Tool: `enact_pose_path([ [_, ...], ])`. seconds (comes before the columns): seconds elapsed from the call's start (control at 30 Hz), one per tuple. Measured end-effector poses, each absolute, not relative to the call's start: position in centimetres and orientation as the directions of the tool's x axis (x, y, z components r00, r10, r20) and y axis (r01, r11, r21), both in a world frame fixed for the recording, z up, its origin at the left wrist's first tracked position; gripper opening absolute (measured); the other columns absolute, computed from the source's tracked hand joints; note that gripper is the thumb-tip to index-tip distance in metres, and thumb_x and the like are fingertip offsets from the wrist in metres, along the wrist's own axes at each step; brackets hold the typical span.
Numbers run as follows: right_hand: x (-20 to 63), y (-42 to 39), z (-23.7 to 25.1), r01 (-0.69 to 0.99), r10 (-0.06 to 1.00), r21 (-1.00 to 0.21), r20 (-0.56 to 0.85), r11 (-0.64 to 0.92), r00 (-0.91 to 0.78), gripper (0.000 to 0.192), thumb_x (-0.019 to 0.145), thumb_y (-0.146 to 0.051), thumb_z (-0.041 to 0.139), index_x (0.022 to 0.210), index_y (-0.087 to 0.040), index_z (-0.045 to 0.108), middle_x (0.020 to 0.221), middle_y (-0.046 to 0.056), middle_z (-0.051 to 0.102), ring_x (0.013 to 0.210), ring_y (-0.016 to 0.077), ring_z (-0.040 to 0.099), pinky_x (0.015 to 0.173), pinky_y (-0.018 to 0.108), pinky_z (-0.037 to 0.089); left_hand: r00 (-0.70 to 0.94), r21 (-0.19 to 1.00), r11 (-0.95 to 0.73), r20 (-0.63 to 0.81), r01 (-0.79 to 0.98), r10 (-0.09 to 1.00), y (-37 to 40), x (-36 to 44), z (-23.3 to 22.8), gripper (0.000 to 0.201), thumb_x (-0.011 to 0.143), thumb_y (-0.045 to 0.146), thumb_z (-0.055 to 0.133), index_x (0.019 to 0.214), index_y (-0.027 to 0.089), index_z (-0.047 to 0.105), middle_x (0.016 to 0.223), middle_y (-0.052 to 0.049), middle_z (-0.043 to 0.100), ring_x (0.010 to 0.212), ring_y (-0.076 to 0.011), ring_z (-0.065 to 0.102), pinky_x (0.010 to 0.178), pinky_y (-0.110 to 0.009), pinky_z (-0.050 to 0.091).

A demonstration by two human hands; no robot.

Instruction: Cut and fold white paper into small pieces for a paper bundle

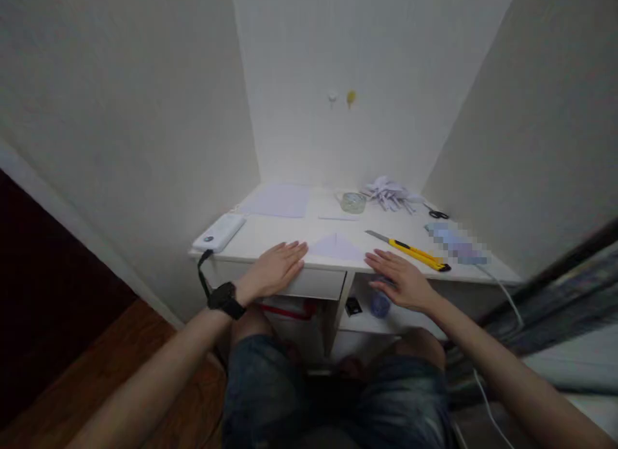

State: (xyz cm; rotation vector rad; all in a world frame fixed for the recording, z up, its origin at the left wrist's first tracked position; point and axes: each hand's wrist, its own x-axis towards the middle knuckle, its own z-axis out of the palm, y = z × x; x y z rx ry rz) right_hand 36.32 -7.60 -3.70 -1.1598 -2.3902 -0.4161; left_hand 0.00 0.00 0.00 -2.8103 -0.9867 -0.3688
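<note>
A folded white paper triangle lies near the front edge of the white desk, its peak pointing away from me. My left hand rests flat at its left corner, fingers stretched out, a black watch on the wrist. At the right corner lies my right hand, fingers extended and slightly apart. Neither hand grasps anything. Just beyond my right hand is a yellow utility knife with its blade out.
A white power bank with a black cable stands left. Behind are paper sheets, a roll of clear tape, a heap of paper strips and black scissors. A blurred phone-like item lies right, cable attached.
</note>
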Motion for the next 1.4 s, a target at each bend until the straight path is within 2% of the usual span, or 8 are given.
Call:
enact_pose_path([
  [0.53,36.4,-7.9,-2.6,0.812,0.658,0.093,0.536,0.577,-0.529,0.043,0.093,-0.037,0.058,0.132,-0.019,0.061,0.134,0.009,0.064,0.125,0.0304,0.058,0.105,0.048,0.049,0.724,-0.031,-0.761,0.335,0.649,0.603,-0.2,3.3,1.2,0.059,0.103,0.045,0.02,0.141,0.01,0.05,0.154,-0.012,0.041,0.146,-0.0233,0.032,0.119,-0.042,0.025],
  [0.67,35.6,-7.3,-2.1,0.812,0.66,0.098,0.53,0.575,-0.532,0.04,0.093,-0.039,0.057,0.125,-0.017,0.067,0.13,0.011,0.066,0.118,0.0302,0.062,0.103,0.048,0.05,0.803,-0.031,-0.832,0.282,0.554,0.525,0.5,8.3,1.8,0.052,0.103,0.045,0.022,0.147,0.027,0.043,0.158,-0.004,0.034,0.149,-0.0243,0.024,0.12,-0.05,0.019],
  [0.8,35.4,-6.5,-1.7,0.819,0.683,0.057,0.52,0.571,-0.512,0.037,0.095,-0.036,0.053,0.122,-0.017,0.068,0.129,0.011,0.066,0.116,0.0283,0.063,0.102,0.047,0.049,0.776,0.016,-0.788,0.164,0.615,0.609,2.6,11.1,1.3,0.053,0.102,0.05,0.02,0.148,0.035,0.04,0.16,-0.002,0.029,0.148,-0.0326,0.024,0.115,-0.063,0.021],
  [0.9,36.7,-5.4,-1.4,0.884,0.727,0.008,0.566,0.468,-0.39,0.036,0.098,-0.03,0.044,0.118,-0.017,0.07,0.124,0.011,0.07,0.123,0.0262,0.058,0.106,0.044,0.045,0.76,0.038,-0.768,0.117,0.639,0.639,3.5,11.4,0.8,0.054,0.101,0.053,0.019,0.15,0.037,0.037,0.16,-0.002,0.03,0.146,-0.0346,0.027,0.114,-0.062,0.022],
  [1.03,39.2,-3.7,-0.8,0.993,0.82,0.044,0.561,0.112,-0.118,0.039,0.093,-0.034,0.05,0.116,-0.009,0.07,0.121,0.019,0.069,0.118,0.0316,0.059,0.106,0.047,0.04,0.743,0.034,-0.762,0.196,0.647,0.64,3.3,11.0,0.7,0.055,0.101,0.052,0.022,0.151,0.032,0.037,0.16,-0.006,0.029,0.147,-0.0321,0.027,0.116,-0.055,0.025],
  [1.2,40.2,-3.3,-0.6,0.996,0.905,0.002,0.417,-0.094,0.085,0.042,0.094,-0.044,0.048,0.106,-0.013,0.075,0.109,0.019,0.072,0.099,0.0306,0.065,0.086,0.04,0.047,0.687,0.012,-0.724,0.307,0.69,0.659,2.5,11.1,0.6,0.056,0.101,0.048,0.028,0.148,0.022,0.042,0.158,-0.014,0.033,0.145,-0.0312,0.031,0.117,-0.049,0.026],
  [1.3,40.0,-3.6,-0.6,0.994,0.901,-0.057,0.418,-0.098,0.113,0.039,0.093,-0.041,0.049,0.107,-0.016,0.075,0.104,0.016,0.072,0.094,0.0279,0.065,0.077,0.035,0.047,0.653,-0.002,-0.7,0.361,0.714,0.665,2.3,11.2,0.5,0.054,0.101,0.045,0.031,0.147,0.021,0.045,0.156,-0.015,0.037,0.144,-0.031,0.034,0.117,-0.048,0.026],
  [1.4,39.6,-3.9,-0.6,0.994,0.909,-0.099,0.417,0.043,0.002,0.036,0.093,-0.039,0.052,0.109,-0.017,0.075,0.101,0.012,0.072,0.093,0.0251,0.064,0.077,0.032,0.046,0.646,-0.014,-0.692,0.372,0.722,0.666,2.3,11.3,0.5,0.052,0.101,0.045,0.032,0.145,0.023,0.047,0.154,-0.014,0.039,0.143,-0.0309,0.036,0.117,-0.049,0.026],
])
